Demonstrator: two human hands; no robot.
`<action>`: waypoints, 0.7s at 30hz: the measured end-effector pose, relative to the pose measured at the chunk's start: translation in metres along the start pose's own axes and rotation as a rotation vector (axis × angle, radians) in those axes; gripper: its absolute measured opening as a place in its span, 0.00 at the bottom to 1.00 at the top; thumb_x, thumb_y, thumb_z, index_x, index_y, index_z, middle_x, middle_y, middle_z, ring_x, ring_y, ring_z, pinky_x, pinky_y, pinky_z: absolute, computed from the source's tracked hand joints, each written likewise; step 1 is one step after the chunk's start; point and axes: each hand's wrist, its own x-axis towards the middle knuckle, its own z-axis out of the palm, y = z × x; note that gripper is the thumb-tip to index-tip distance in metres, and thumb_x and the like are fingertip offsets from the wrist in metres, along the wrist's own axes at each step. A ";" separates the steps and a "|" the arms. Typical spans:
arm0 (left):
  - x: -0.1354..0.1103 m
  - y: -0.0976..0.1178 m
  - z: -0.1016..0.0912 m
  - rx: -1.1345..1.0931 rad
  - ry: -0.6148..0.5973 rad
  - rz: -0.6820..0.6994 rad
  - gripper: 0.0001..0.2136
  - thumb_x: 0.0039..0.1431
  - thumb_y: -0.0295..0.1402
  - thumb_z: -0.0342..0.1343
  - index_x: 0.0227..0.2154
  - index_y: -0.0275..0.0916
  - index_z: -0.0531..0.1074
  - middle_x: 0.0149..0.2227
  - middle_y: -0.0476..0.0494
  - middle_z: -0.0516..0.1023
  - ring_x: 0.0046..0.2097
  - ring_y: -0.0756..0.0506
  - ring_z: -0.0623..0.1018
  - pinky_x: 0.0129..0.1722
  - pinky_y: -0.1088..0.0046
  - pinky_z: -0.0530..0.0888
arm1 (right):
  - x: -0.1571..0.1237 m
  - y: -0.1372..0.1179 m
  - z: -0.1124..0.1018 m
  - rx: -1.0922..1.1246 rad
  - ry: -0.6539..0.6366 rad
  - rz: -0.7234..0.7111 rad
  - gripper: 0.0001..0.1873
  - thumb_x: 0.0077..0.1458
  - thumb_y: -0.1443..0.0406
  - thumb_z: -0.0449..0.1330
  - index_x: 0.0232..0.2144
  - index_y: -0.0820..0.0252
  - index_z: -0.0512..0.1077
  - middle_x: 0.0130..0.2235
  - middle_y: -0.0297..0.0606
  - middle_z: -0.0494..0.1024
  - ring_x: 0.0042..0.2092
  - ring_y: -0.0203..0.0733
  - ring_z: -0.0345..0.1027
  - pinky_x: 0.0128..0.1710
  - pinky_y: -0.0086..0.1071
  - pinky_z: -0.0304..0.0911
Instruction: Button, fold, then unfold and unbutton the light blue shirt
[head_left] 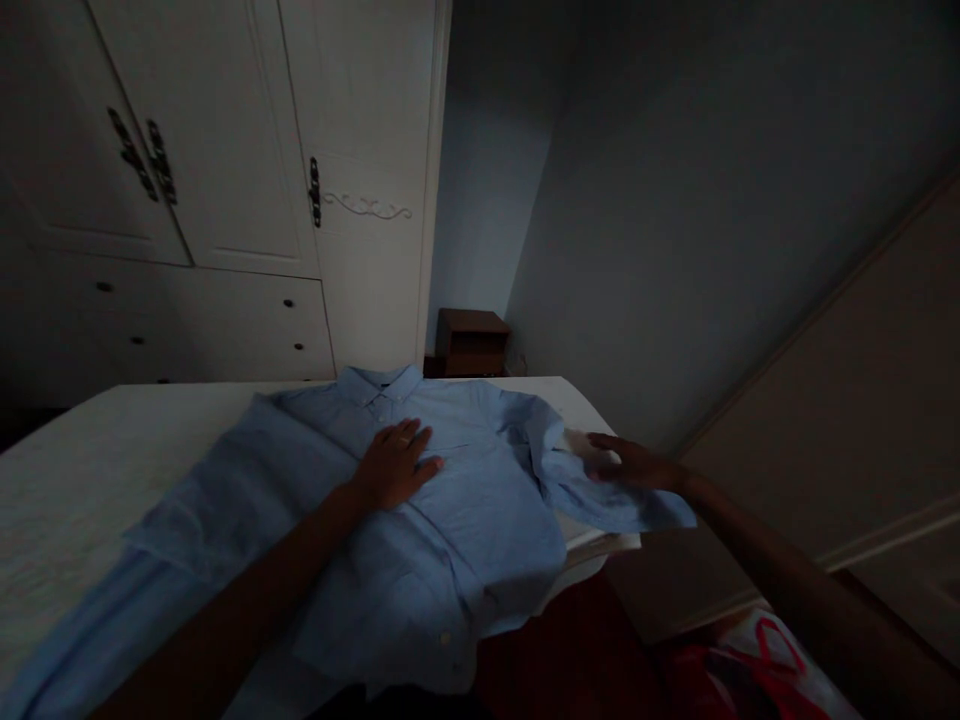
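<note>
A light blue button-up shirt [480,500] lies front side up on the white-covered surface [75,440], its collar at the far edge. My left hand [394,465] rests flat on the chest just below the collar, fingers spread, with a ring on one finger. Over the sleeve on the right side is my right hand [626,462], its fingers stretched out and a little blurred; whether it touches the cloth I cannot tell. That sleeve bends outward and its cuff hangs past the edge. The other sleeve runs toward the lower left, partly behind my left forearm.
A white wardrobe [367,120] with dark handles stands beyond the surface. In the far corner is a small brown cabinet [474,340]. At the lower right, a red and white bag [765,650] sits near the reddish floor [570,650]. A grey wall rises on the right.
</note>
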 end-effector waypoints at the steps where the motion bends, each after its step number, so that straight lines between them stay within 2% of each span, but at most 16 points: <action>1: 0.000 0.000 0.000 0.000 -0.001 -0.003 0.30 0.65 0.51 0.41 0.60 0.34 0.63 0.63 0.31 0.60 0.65 0.36 0.60 0.61 0.55 0.59 | -0.003 0.004 0.000 0.024 -0.027 0.014 0.39 0.39 0.49 0.68 0.53 0.59 0.71 0.54 0.51 0.71 0.55 0.61 0.65 0.56 0.49 0.61; 4: 0.000 0.000 0.000 -0.005 -0.008 0.003 0.30 0.65 0.50 0.39 0.60 0.33 0.63 0.63 0.30 0.60 0.65 0.36 0.59 0.62 0.55 0.57 | -0.012 0.010 0.000 0.066 -0.049 0.014 0.33 0.41 0.52 0.66 0.50 0.59 0.73 0.41 0.46 0.78 0.43 0.53 0.72 0.45 0.43 0.67; 6: 0.000 0.000 0.001 -0.023 -0.006 0.007 0.30 0.65 0.50 0.39 0.60 0.32 0.63 0.63 0.30 0.60 0.65 0.35 0.59 0.62 0.55 0.57 | -0.015 0.010 0.001 0.039 -0.055 0.018 0.27 0.44 0.54 0.64 0.46 0.61 0.75 0.34 0.43 0.77 0.35 0.48 0.72 0.37 0.38 0.67; 8: 0.001 -0.001 0.003 -0.037 0.008 0.008 0.30 0.65 0.50 0.40 0.60 0.32 0.63 0.63 0.29 0.61 0.65 0.35 0.60 0.62 0.54 0.57 | -0.015 0.009 0.003 -0.005 -0.036 0.007 0.21 0.45 0.57 0.61 0.41 0.60 0.77 0.31 0.41 0.77 0.32 0.45 0.70 0.33 0.35 0.65; 12: 0.001 -0.004 0.006 -0.002 0.031 0.020 0.30 0.65 0.51 0.39 0.60 0.33 0.64 0.62 0.30 0.61 0.64 0.36 0.61 0.61 0.55 0.58 | -0.018 0.005 0.004 -0.056 0.038 -0.039 0.14 0.46 0.59 0.59 0.34 0.57 0.78 0.33 0.41 0.78 0.32 0.43 0.70 0.34 0.34 0.65; 17: 0.004 -0.008 0.009 -0.011 0.026 0.036 0.30 0.65 0.51 0.39 0.60 0.33 0.64 0.62 0.30 0.62 0.64 0.36 0.61 0.61 0.56 0.58 | -0.035 0.011 -0.007 -0.113 0.003 -0.023 0.19 0.45 0.54 0.62 0.38 0.58 0.78 0.42 0.46 0.78 0.42 0.51 0.72 0.44 0.40 0.65; 21: 0.008 -0.011 0.011 -0.003 0.007 0.045 0.30 0.64 0.50 0.40 0.59 0.33 0.64 0.62 0.30 0.63 0.64 0.37 0.62 0.61 0.58 0.58 | -0.054 0.022 -0.006 -0.051 -0.013 -0.043 0.20 0.47 0.51 0.61 0.36 0.59 0.78 0.42 0.46 0.78 0.45 0.50 0.71 0.48 0.41 0.63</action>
